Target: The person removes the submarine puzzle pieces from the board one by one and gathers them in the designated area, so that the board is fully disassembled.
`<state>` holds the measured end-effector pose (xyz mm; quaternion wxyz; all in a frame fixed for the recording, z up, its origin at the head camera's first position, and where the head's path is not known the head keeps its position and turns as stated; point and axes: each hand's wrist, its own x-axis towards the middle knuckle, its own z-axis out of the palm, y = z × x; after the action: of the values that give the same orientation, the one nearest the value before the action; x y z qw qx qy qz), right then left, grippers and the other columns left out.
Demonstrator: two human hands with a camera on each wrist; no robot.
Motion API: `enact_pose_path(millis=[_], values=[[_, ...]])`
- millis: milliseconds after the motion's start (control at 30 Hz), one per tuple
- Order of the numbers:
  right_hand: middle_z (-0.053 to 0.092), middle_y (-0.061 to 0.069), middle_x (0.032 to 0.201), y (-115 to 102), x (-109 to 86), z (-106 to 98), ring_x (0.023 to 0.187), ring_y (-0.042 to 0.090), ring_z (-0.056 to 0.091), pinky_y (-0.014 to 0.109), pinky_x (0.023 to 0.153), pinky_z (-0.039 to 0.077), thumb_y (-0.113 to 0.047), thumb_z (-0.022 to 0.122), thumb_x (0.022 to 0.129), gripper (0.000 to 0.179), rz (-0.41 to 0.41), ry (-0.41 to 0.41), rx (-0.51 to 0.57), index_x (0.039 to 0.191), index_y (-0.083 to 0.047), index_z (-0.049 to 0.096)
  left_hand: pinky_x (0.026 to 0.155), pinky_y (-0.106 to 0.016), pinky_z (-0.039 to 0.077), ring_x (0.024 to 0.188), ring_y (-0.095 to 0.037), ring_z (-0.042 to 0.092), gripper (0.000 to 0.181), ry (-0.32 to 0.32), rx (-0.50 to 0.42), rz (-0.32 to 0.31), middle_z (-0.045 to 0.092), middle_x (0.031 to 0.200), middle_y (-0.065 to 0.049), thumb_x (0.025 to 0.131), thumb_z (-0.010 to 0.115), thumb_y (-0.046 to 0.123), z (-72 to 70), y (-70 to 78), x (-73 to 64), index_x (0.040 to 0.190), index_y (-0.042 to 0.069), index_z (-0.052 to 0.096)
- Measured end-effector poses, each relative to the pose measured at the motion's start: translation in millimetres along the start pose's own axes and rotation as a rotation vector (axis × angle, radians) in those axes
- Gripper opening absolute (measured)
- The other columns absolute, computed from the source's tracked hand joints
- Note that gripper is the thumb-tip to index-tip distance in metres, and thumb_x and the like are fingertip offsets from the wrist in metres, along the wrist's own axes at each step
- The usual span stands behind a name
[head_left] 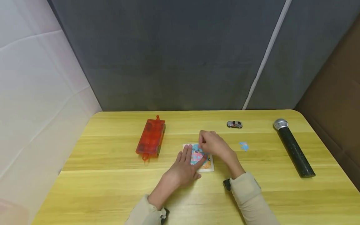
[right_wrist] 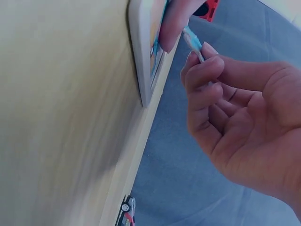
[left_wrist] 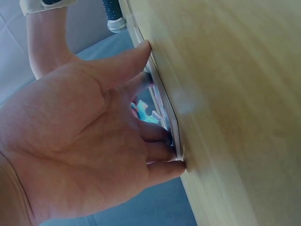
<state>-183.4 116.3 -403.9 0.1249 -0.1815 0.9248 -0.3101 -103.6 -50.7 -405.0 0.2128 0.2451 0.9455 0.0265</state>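
A small jigsaw puzzle board [head_left: 208,170] with a white frame and a pink and blue picture lies on the table, partly covered by both hands. My left hand [head_left: 182,172] rests on it, fingers spread and fairly straight across the picture. Above the board's upper right part, my right hand [head_left: 216,144] pinches a blue puzzle piece [right_wrist: 193,39] between thumb and index finger. In the right wrist view the piece is tilted and held just off the board. A loose blue puzzle piece [head_left: 244,146] lies to the right of the right hand.
A translucent red box-shaped toy [head_left: 150,137] with a loop at each end stands left of the board. A small toy car [head_left: 234,124] sits at the back right. Further right lies a black microphone [head_left: 293,148] with a silver head. A dark grey curtain [head_left: 168,56] hangs behind the table.
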Motion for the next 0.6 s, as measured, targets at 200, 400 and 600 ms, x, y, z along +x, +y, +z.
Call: enact_pose_path(millis=[200, 400, 600], values=[[0.067, 0.005, 0.081, 3, 0.0, -3, 0.066, 0.014, 0.056, 0.027, 0.066, 0.048, 0.004, 0.068, 0.103, 0.013, -0.037, -0.017, 0.049, 0.093, -0.004, 0.065, 0.136, -0.056, 0.023, 0.17, -0.045, 0.007, 0.068, 0.004, -0.025, -0.006, 0.008, 0.18, -0.034, 0.114, 0.058, 0.043, 0.5, -0.3, 0.2, 0.175, 0.034, 0.031], [0.066, 0.005, 0.081, 12, 0.0, -13, 0.068, 0.014, 0.054, 0.026, 0.067, 0.047, 0.002, 0.07, 0.103, 0.014, -0.053, -0.063, 0.058, 0.092, -0.005, 0.063, 0.137, -0.056, 0.022, 0.171, -0.045, 0.007, 0.067, 0.005, -0.029, -0.014, 0.008, 0.18, -0.034, 0.114, 0.058, 0.043, 0.9, -0.3, -0.4, 0.175, 0.033, 0.031], [0.059, 0.005, 0.073, 41, -12.3, -41, 0.062, 0.014, 0.05, 0.029, 0.062, 0.043, 0.002, 0.072, 0.102, 0.019, 0.013, -0.091, 0.062, 0.089, -0.003, 0.06, 0.138, -0.055, 0.02, 0.171, -0.044, 0.007, 0.067, 0.008, -0.027, -0.017, 0.008, 0.181, -0.032, 0.114, 0.058, 0.042, 1.3, 1.3, 0.3, 0.175, 0.033, 0.031]])
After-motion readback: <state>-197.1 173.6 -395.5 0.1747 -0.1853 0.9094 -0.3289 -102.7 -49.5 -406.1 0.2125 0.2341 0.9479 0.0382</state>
